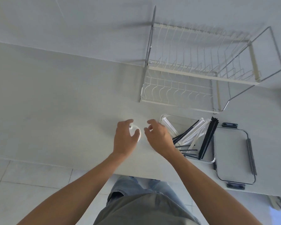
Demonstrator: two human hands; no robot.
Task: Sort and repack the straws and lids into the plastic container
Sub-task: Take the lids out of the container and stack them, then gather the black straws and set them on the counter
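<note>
A small stack of white round lids (135,131) rests on the white counter, and my left hand (125,138) is closed around it from above. My right hand (157,137) hovers just to the right of the lids, fingers curled and apart, holding nothing. Right of that hand stands the clear plastic container (177,120) with black straws (208,138) and white straws (192,129) lying crosswise in it. The hand hides the container's near left corner.
The container's flat lid (232,153) with dark clips lies to the right of it, near the counter's front edge. A white wire dish rack (201,69) stands behind the container against the wall. The counter (63,103) stretches left.
</note>
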